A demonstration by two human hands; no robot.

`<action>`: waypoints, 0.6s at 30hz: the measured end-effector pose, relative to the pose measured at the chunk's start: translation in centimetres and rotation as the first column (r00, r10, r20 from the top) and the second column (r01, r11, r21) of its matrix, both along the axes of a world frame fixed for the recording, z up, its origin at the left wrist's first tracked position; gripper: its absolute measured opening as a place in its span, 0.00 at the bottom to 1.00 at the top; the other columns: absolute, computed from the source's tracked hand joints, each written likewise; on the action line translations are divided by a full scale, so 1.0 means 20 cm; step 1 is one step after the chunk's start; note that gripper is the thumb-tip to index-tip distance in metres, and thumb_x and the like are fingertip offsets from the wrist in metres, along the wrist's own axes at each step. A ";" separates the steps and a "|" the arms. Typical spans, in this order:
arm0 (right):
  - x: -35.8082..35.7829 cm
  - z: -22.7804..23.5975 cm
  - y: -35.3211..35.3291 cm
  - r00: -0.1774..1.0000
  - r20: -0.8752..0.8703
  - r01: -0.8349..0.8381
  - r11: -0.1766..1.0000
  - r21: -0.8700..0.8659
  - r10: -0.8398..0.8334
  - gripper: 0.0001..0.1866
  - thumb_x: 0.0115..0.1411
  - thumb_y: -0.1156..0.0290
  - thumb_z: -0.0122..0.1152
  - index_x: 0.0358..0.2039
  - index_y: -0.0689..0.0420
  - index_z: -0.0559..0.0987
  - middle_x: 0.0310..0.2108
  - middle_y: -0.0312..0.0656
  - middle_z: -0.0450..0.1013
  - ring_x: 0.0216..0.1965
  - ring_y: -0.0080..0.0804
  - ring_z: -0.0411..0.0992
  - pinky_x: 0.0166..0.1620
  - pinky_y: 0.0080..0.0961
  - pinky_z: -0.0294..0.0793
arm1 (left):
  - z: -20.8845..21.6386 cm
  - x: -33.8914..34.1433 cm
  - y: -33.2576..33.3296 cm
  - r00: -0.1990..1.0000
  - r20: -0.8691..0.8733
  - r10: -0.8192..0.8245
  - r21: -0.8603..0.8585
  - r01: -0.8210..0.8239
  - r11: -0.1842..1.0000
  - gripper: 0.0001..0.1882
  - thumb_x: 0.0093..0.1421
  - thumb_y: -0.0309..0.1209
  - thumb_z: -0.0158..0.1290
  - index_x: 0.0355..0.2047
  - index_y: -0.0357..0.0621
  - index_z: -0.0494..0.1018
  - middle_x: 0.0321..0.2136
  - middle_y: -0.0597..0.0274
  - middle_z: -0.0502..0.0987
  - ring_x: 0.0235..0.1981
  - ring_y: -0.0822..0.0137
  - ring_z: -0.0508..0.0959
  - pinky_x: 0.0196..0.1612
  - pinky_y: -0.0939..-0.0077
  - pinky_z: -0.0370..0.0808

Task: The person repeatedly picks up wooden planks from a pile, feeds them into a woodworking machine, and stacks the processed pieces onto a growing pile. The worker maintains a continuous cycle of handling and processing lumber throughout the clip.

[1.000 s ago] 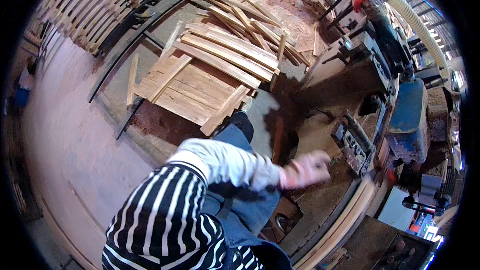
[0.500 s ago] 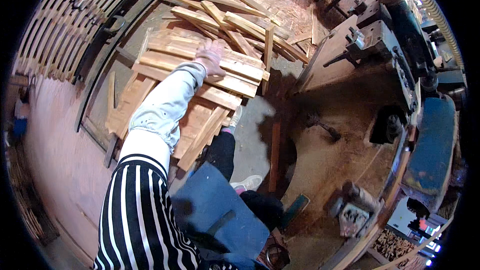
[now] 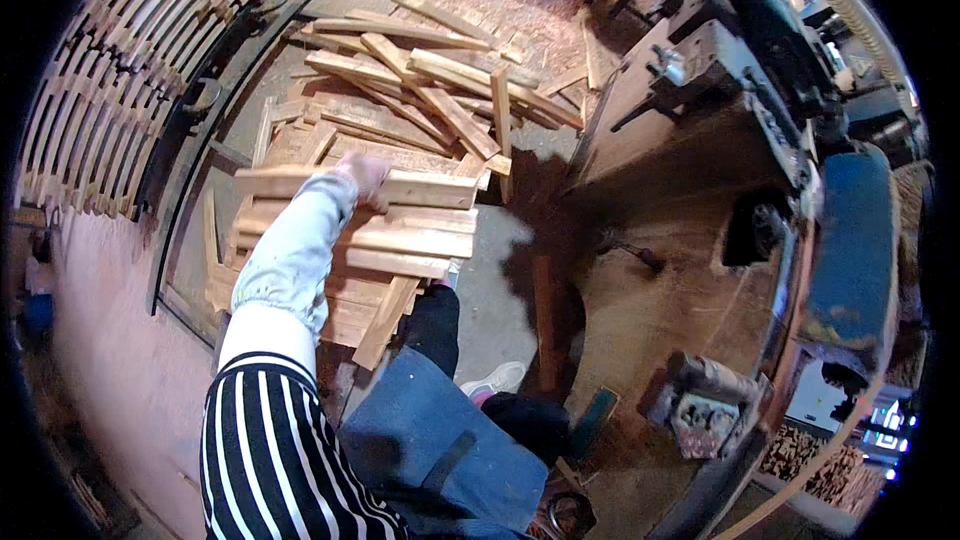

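My left hand (image 3: 366, 181), in a grey sleeve cuff with a striped sleeve above it, is closed over the far edge of a wooden strip (image 3: 430, 191). This strip is the farthest of several lying side by side crosswise on the stack. Closer to me, another pale strip (image 3: 415, 240) lies parallel to it. Beneath them, a short strip (image 3: 388, 322) slants out of the stack toward my knee. My fingertips are partly hidden behind the strip. My right hand is out of view.
Beyond the stack lies a loose heap of strips (image 3: 440, 100) at crossed angles. A dark metal rail (image 3: 190, 175) runs along the left, beside slatted stacks of wood (image 3: 110, 120). At right stands a machine with a wooden table (image 3: 680, 320). A blue apron (image 3: 440, 440) covers my lap.
My left hand has drawn nearer to me, and the crosswise strips under it have slid the same way, uncovering boards behind them. The view has shifted slightly.
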State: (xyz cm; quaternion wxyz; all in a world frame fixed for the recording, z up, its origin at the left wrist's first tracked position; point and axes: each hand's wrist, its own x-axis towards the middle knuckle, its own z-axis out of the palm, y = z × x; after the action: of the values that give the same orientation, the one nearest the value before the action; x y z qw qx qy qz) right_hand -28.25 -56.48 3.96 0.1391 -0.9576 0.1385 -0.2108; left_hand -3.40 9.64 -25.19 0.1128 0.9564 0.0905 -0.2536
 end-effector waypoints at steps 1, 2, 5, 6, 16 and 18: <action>-0.11 0.02 0.00 1.000 0.014 -0.022 1.000 0.017 0.021 0.33 0.70 0.51 0.54 0.70 0.53 0.64 0.71 0.57 0.54 0.69 0.57 0.57 0.67 0.51 0.60 | -0.16 -0.11 0.12 1.000 0.019 -0.021 0.027 0.020 0.999 0.33 0.35 0.52 0.75 0.36 0.43 0.81 0.36 0.49 0.83 0.38 0.52 0.83 0.41 0.60 0.80; -0.15 0.02 0.03 1.000 -0.029 -0.011 1.000 -0.002 0.011 0.33 0.70 0.52 0.54 0.69 0.54 0.64 0.70 0.58 0.54 0.69 0.57 0.57 0.67 0.51 0.60 | 0.00 -0.18 0.02 0.989 -0.117 0.092 0.021 -0.090 0.996 0.34 0.37 0.54 0.74 0.38 0.43 0.80 0.38 0.49 0.83 0.42 0.50 0.82 0.45 0.58 0.79; -0.46 0.05 -0.01 0.976 -0.201 0.070 0.994 -0.082 -0.085 0.32 0.70 0.55 0.55 0.69 0.56 0.64 0.69 0.59 0.55 0.68 0.56 0.58 0.67 0.50 0.60 | 0.19 -0.29 -0.05 0.996 -0.027 0.083 0.159 -0.078 0.984 0.36 0.43 0.55 0.70 0.45 0.43 0.77 0.46 0.49 0.80 0.50 0.51 0.79 0.52 0.59 0.75; -0.56 0.06 -0.03 0.955 -0.274 0.089 0.990 -0.112 -0.117 0.31 0.70 0.56 0.56 0.68 0.57 0.65 0.69 0.59 0.56 0.68 0.56 0.58 0.67 0.50 0.60 | 0.24 -0.35 -0.05 0.993 0.049 0.109 0.138 -0.114 0.984 0.37 0.44 0.56 0.69 0.46 0.42 0.76 0.45 0.49 0.80 0.49 0.50 0.79 0.52 0.58 0.75; 0.23 -0.01 -0.31 0.976 -0.088 -0.207 0.976 -0.063 0.201 0.33 0.63 0.70 0.61 0.66 0.66 0.64 0.67 0.56 0.59 0.69 0.50 0.57 0.70 0.35 0.55 | 1.11 -0.44 -0.66 0.753 0.446 0.484 -0.720 -0.020 0.694 0.38 0.52 0.53 0.65 0.53 0.35 0.74 0.42 0.51 0.82 0.44 0.59 0.81 0.49 0.65 0.77; 0.47 -0.02 -0.29 0.922 -0.185 -0.366 0.922 -0.127 0.341 0.26 0.71 0.68 0.51 0.66 0.66 0.65 0.67 0.56 0.60 0.69 0.49 0.57 0.70 0.34 0.53 | 1.27 -0.46 -0.92 0.686 0.286 0.668 -0.929 0.028 0.369 0.37 0.50 0.53 0.67 0.49 0.34 0.76 0.39 0.53 0.83 0.39 0.63 0.82 0.46 0.69 0.78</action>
State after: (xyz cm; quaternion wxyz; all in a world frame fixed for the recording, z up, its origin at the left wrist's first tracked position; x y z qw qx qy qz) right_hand -18.81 -62.24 3.55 0.0863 -0.9886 -0.0436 -0.1153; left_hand -12.59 -8.79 0.15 0.6668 0.7308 0.1012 0.1050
